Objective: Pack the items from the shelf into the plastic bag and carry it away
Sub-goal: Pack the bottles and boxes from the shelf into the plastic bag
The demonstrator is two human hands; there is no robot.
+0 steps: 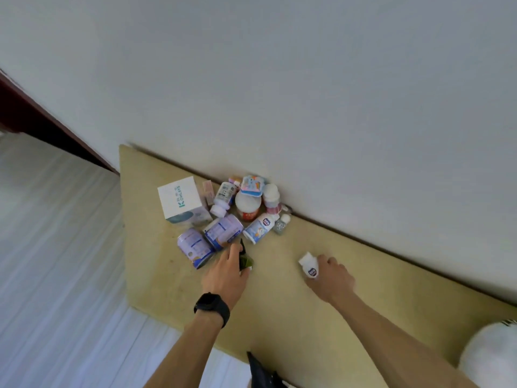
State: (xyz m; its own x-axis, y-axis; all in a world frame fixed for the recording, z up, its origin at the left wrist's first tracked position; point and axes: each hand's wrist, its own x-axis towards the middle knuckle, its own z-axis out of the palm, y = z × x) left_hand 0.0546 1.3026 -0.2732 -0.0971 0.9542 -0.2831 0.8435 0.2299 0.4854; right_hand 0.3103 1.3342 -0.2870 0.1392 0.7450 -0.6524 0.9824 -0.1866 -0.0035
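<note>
Though apart, hands (226,271) (333,278) round bottle (309,264), packet (246,260)

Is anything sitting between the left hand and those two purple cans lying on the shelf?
Nothing visible. The left hand is right beside the purple cans, its fingertips at the nearer one. It holds a dark green thing, though, so it is not free.
</note>
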